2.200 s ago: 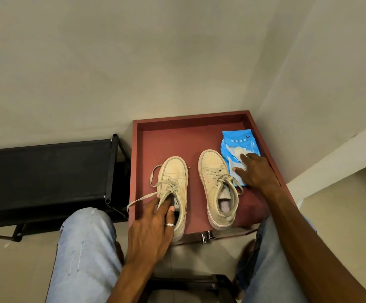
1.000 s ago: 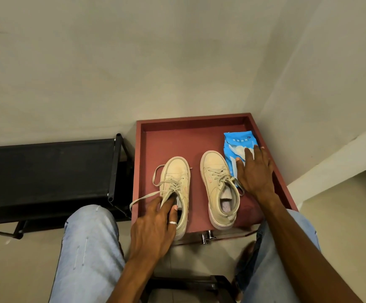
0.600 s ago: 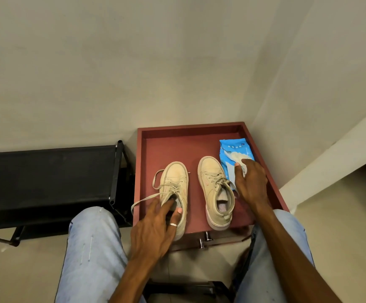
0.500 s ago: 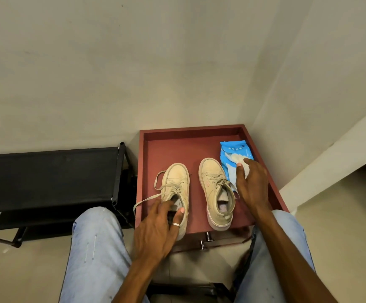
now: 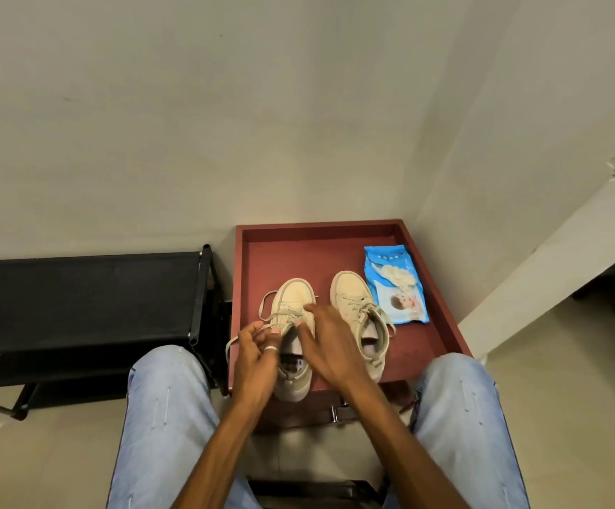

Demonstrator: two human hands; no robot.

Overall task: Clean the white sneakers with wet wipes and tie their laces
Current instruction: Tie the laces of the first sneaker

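Dingy cream-white lace-up sneaker (image 5: pixel 295 299), flat laces (image 5: pixel 266 318) untied, sits at 7 o'clock in red square wooden tray (image 5: pixel 254 266); my left hand (image 5: pixel 258 358) pinches one lace, right hand (image 5: pixel 326 347) touches them, grip unclear.

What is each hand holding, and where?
The left hand pinches a lace of the left sneaker near its top eyelets. The right hand touches the same laces; a grip cannot be told.

Light-blue jeans (image 5: pixel 166 416), silver finger ring (image 5: pixel 271 348)
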